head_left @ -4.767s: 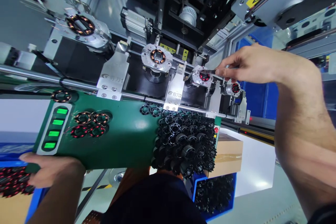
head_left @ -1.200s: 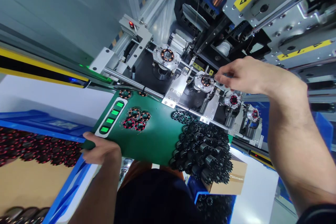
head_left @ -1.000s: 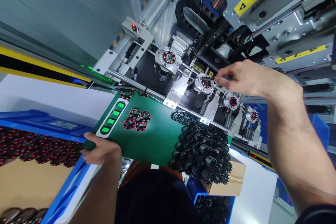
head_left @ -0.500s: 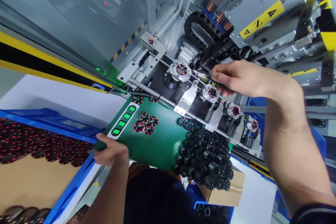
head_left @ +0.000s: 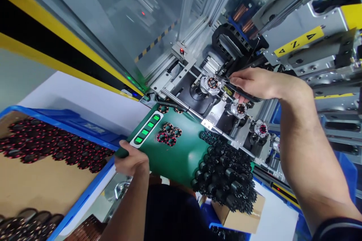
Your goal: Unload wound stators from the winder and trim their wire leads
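My left hand [head_left: 131,160] is closed around the corner of the green work surface [head_left: 181,158], thumb on top, beside a strip of green-lit buttons [head_left: 144,131]. My right hand [head_left: 254,83] grips a black-handled tool [head_left: 246,95] whose far end comes close to the first round metal holder [head_left: 205,84]. A copper-wound ring [head_left: 213,82] sits in that holder. Below my right fingers, a second holder carries another copper-wound ring [head_left: 240,109]. Further along, a third holder has a ring with red marks [head_left: 262,128]. The tool's tip is hard to make out.
Several wound rings [head_left: 167,128] lie on the green surface, next to a tall pile of black ring parts [head_left: 226,173]. A blue-edged bin [head_left: 79,203] with rows of rings stands at left. Machine heads [head_left: 305,41] hang at upper right; a glass-like panel [head_left: 135,7] rises at upper left.
The camera view has shifted, so the bench sits further right and lower. My right hand has turned the tool, with its dark handle now showing. My left hand keeps its grip on the corner.
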Demonstrator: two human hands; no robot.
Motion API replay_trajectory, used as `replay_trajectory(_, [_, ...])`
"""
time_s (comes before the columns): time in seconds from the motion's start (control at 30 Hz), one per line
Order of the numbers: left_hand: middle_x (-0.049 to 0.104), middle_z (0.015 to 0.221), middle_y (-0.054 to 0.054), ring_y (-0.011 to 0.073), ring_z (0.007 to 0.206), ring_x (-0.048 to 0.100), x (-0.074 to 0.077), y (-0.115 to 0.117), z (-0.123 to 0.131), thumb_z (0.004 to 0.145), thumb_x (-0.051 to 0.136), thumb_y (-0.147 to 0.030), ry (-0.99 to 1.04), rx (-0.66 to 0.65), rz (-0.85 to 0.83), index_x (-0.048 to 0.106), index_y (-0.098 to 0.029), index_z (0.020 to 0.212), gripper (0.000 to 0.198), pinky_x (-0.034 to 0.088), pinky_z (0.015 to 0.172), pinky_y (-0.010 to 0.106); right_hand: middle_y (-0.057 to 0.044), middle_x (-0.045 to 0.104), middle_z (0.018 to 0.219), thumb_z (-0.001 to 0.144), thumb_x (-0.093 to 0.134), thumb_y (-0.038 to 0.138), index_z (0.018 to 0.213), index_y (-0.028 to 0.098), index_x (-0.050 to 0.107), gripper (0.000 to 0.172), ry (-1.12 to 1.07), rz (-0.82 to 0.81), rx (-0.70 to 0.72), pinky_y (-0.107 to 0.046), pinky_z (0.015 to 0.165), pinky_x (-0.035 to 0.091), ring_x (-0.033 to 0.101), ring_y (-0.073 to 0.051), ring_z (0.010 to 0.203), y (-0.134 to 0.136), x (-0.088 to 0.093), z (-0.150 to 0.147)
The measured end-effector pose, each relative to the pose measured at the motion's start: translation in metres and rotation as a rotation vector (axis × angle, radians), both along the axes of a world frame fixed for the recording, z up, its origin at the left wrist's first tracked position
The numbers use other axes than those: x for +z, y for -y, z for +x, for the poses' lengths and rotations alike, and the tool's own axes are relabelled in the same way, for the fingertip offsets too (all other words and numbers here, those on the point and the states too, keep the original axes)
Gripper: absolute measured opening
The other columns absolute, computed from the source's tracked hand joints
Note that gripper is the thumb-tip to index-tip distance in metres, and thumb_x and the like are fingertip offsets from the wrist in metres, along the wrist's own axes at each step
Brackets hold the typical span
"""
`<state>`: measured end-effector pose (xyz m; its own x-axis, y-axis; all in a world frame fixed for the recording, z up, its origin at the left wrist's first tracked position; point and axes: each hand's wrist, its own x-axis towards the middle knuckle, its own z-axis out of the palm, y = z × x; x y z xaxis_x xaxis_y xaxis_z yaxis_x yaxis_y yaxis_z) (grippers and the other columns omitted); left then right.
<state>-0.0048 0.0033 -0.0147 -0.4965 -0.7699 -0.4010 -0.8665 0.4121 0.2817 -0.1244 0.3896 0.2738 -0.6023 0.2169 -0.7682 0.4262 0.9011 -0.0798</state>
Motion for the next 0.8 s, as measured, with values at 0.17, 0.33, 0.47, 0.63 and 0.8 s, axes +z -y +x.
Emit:
replay_trajectory(0.17, [0.082,0.137,0.036,0.0532,0.134,0.081,-0.002,-0.001,0.000,0.115,0.053,-0.058,-0.018,-0.005,-0.014,0.083,-0.002,0.136,0.066,0.064,0.119,0.068,-0.009,0.090,0.095,0.115,0.053,0.060,0.115,0.028,0.081,0.042,0.011,-0.005,-0.029,-0.048,0.091,0.067,0.087,-0.033,0.086,0.001,-0.003,-0.004])
replay_trajectory(0.33, [0.082,0.139,0.037,0.0544,0.138,0.081,-0.004,-0.002,0.000,0.117,0.058,-0.057,-0.011,0.015,-0.029,0.082,-0.001,0.141,0.065,0.063,0.122,0.072,-0.007,0.091,0.095,0.115,0.053,0.067,0.114,0.031,0.083,0.046,-0.004,0.004,0.012,-0.049,0.095,0.067,0.087,-0.033,0.091,-0.008,-0.008,-0.005])
replay_trajectory(0.47, [0.083,0.140,0.035,0.0546,0.139,0.080,-0.008,0.000,0.002,0.115,0.058,-0.059,-0.023,0.033,-0.025,0.084,-0.002,0.138,0.067,0.062,0.124,0.070,-0.005,0.091,0.096,0.115,0.054,0.066,0.113,0.032,0.081,0.043,-0.018,-0.017,-0.005,-0.047,0.092,0.067,0.087,-0.031,0.088,-0.015,-0.011,-0.003])
replay_trajectory(0.63, [0.085,0.130,0.033,0.0543,0.131,0.082,-0.013,0.002,0.005,0.112,0.056,-0.063,-0.044,0.027,-0.034,0.086,-0.006,0.129,0.066,0.065,0.118,0.070,-0.005,0.091,0.097,0.117,0.054,0.058,0.108,0.030,0.076,0.037,-0.010,-0.061,-0.042,-0.046,0.091,0.067,0.086,-0.029,0.084,-0.022,-0.014,0.001])
replay_trajectory(0.8, [0.084,0.125,0.032,0.0570,0.128,0.081,-0.015,0.004,0.006,0.111,0.054,-0.068,-0.069,0.039,-0.036,0.083,-0.009,0.120,0.067,0.064,0.118,0.073,-0.004,0.088,0.090,0.119,0.055,0.058,0.103,0.030,0.075,0.038,-0.058,-0.100,-0.091,-0.044,0.083,0.068,0.085,-0.028,0.079,-0.031,-0.023,0.006])
